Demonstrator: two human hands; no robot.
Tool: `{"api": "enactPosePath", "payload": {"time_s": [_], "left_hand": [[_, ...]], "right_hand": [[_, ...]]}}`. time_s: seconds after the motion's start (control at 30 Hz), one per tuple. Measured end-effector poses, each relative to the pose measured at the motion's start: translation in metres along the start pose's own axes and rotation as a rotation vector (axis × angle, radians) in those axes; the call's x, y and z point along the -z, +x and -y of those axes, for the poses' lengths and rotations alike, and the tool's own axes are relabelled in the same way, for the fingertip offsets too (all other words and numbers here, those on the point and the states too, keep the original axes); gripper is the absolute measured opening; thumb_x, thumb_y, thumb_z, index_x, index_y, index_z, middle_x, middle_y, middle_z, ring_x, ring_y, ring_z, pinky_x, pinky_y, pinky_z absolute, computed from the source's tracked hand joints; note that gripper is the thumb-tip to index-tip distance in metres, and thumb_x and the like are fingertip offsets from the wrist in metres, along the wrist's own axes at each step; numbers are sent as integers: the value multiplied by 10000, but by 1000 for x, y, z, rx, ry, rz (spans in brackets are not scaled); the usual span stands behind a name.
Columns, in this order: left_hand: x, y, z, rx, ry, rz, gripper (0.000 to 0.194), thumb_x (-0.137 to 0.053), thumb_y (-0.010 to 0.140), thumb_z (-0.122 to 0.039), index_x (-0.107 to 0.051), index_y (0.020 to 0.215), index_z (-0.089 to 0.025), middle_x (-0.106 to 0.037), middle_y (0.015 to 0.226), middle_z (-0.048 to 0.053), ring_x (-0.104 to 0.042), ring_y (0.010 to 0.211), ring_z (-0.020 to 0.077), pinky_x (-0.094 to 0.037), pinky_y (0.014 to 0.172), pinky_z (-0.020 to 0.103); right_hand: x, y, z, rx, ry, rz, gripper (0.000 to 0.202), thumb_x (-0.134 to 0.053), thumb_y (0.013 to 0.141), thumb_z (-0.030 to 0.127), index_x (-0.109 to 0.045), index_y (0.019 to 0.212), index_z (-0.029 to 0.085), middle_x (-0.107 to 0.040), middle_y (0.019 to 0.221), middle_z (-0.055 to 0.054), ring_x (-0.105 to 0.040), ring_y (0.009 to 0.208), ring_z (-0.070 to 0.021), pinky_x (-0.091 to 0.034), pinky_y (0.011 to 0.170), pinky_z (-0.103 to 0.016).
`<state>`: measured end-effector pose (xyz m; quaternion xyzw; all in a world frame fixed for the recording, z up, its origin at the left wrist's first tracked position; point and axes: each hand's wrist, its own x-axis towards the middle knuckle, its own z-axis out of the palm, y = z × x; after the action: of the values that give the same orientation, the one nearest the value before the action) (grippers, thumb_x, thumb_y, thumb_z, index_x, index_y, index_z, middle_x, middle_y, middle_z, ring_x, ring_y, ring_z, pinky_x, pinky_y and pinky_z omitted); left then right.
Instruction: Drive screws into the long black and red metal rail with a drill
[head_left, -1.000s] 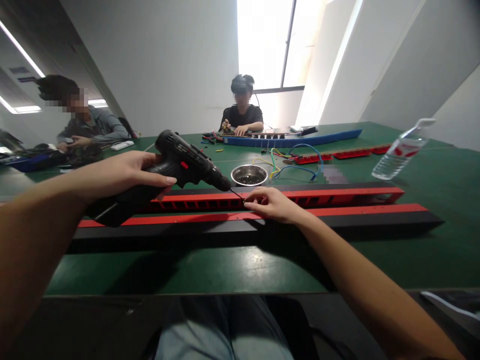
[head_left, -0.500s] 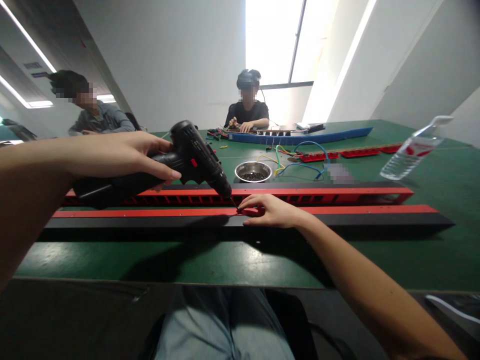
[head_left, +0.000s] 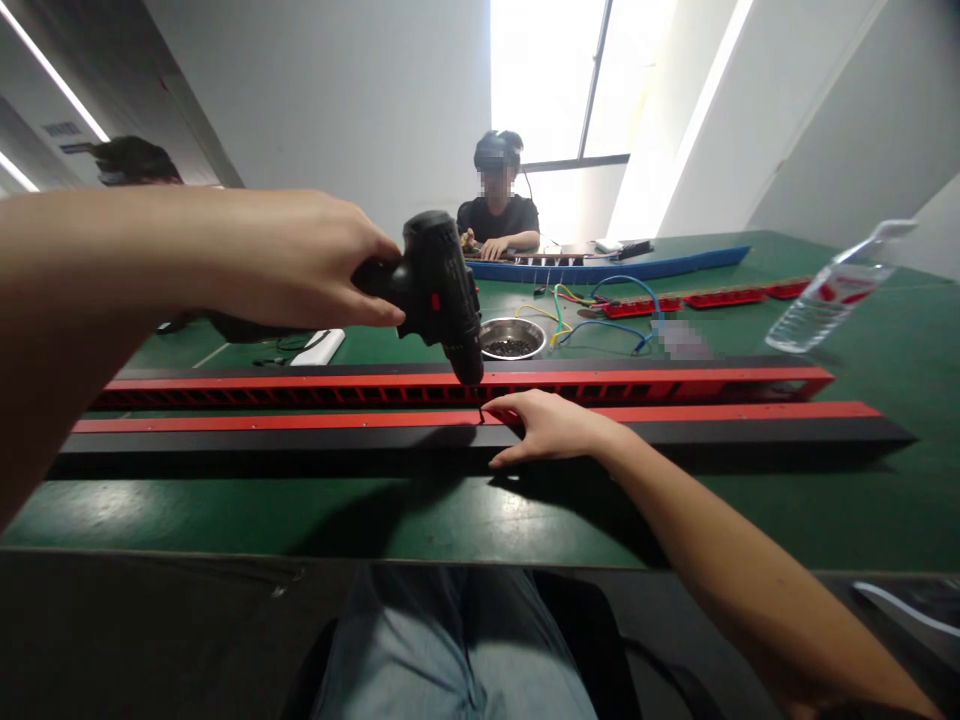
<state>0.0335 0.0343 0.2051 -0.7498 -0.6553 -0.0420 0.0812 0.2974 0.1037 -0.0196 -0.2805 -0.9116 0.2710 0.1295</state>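
Note:
My left hand (head_left: 315,265) grips a black cordless drill (head_left: 442,290) with a small red switch. Its chuck points down, and the thin bit meets the red top face of a long red-and-black bar (head_left: 285,422). Beside the bit, my right hand (head_left: 551,430) rests on the same bar. Its fingertips are at the red face close to the bit tip, while the thumb is spread apart toward the black side. Any screw under the bit is too small to make out. Directly behind lies a second red-and-black bar (head_left: 660,380) with slots along its side.
Behind the bars stands a metal bowl (head_left: 514,340) of small dark pieces. Coloured wires (head_left: 600,322), red strips (head_left: 724,297) and a tilted water bottle (head_left: 829,300) lie farther right. A co-worker (head_left: 499,215) sits across the green table (head_left: 825,520) at a blue bar (head_left: 667,268).
My left hand has raised the drill's rear and swung it right, so the drill is now closer to upright over the bar. My right thumb has spread slightly from the fingers.

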Motion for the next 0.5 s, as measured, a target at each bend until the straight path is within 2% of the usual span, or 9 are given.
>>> {"api": "enactPosePath", "payload": {"time_s": [0.07, 0.17, 0.23, 0.33, 0.4, 0.5], "left_hand": [[-4, 0, -10, -69, 251, 87, 547, -678, 810, -646, -781, 1117, -205, -627, 690, 33, -696, 740, 259, -475, 839, 420], [-13, -5, -23, -134, 266, 20, 625, -670, 804, -654, -670, 1295, -268, -650, 825, 49, -689, 828, 300, -467, 847, 453], [-19, -11, -31, -143, 233, -58, 675, -682, 799, -651, -617, 1345, -260, -653, 896, 65, -681, 976, 378, -434, 926, 525], [-26, -18, -39, -101, 170, -141, 573, -640, 853, -608, -643, 1258, -203, -662, 927, 104, -612, 1172, 492, -344, 1022, 617], [-28, -20, -43, -58, 139, -164, 540, -656, 848, -574, -654, 1199, -165, -677, 972, 126, -546, 1261, 548, -298, 1048, 646], [-30, -20, -45, -17, 191, -163, 595, -652, 842, -591, -611, 1233, -145, -684, 1045, 116, -497, 1305, 589, -303, 1037, 649]], "right_hand": [[1, 0, 2, -4, -58, 12, 787, -846, 667, 626, -672, 1343, 262, -736, 1230, -69, -703, 1054, -304, -543, 902, -376], [2, 0, 4, -10, -62, 24, 755, -835, 681, 621, -678, 1320, 251, -744, 1184, -66, -704, 1007, -282, -528, 872, -345], [2, 0, 4, -14, -58, 26, 761, -833, 680, 625, -677, 1319, 242, -743, 1180, -70, -699, 1001, -278, -517, 852, -329], [2, 1, 3, -9, -54, 23, 778, -830, 676, 634, -679, 1316, 218, -742, 1160, -78, -693, 964, -265, -496, 795, -305], [3, 1, 4, 3, -60, 25, 754, -823, 683, 637, -697, 1284, 200, -750, 1088, -69, -685, 892, -241, -472, 741, -288], [4, 1, 5, 21, -77, 31, 697, -808, 701, 646, -726, 1217, 185, -743, 946, -45, -649, 778, -205, -425, 672, -275]]}}
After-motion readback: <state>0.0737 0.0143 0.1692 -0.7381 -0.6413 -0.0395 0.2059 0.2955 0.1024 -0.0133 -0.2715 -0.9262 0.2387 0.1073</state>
